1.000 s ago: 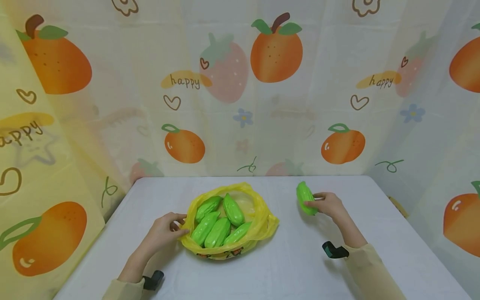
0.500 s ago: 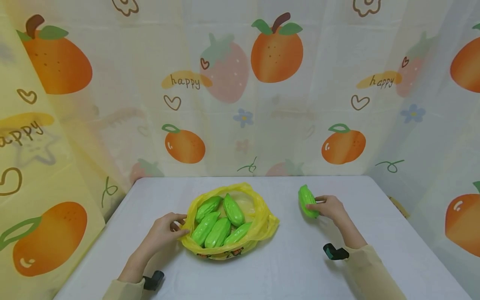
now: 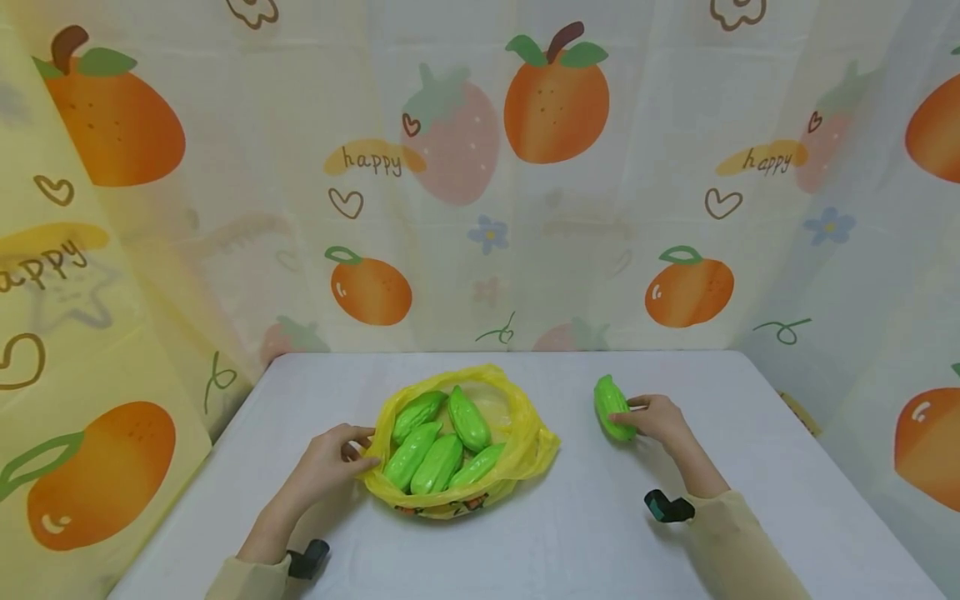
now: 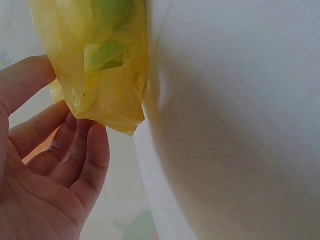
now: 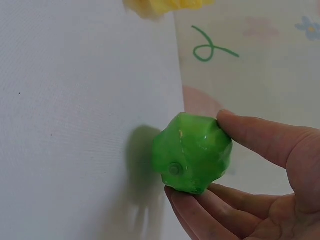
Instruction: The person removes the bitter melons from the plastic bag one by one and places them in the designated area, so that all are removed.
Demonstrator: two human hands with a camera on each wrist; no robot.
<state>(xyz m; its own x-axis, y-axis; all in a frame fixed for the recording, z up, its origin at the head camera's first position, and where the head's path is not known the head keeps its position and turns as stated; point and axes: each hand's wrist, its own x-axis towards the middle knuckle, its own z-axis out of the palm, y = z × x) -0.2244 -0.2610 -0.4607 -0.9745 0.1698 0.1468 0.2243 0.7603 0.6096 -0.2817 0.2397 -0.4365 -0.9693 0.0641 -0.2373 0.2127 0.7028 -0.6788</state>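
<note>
One cream sleeve (image 3: 247,579) at lower left, black wrist device (image 3: 308,559) by its cuff. Left hand (image 3: 327,460) next, at the left edge of a yellow bag (image 3: 491,379): grip partly closed, thumb and index finger holding the rim, other fingers bent loosely in the left wrist view. Bag is thin crumpled plastic, mouth spread wide and facing up, orange and dark print on its near side, sitting on the white worktop (image 3: 480,558). Five green ribbed vegetables (image 3: 437,465) lie inside, two toward the back, three toward the front. Well apart to the right of the bag, sixth green vegetable (image 3: 613,408), tip toward the back. Right hand (image 3: 660,421) has it from the right: grip closed to the vegetable's width, thumb on one side, fingers on the other. Its shadow falls just beside it; cannot tell if it touches the worktop. Second black device (image 3: 670,507), then second cream sleeve (image 3: 738,542). Fruit-print curtain (image 3: 450,275) behind everything
</note>
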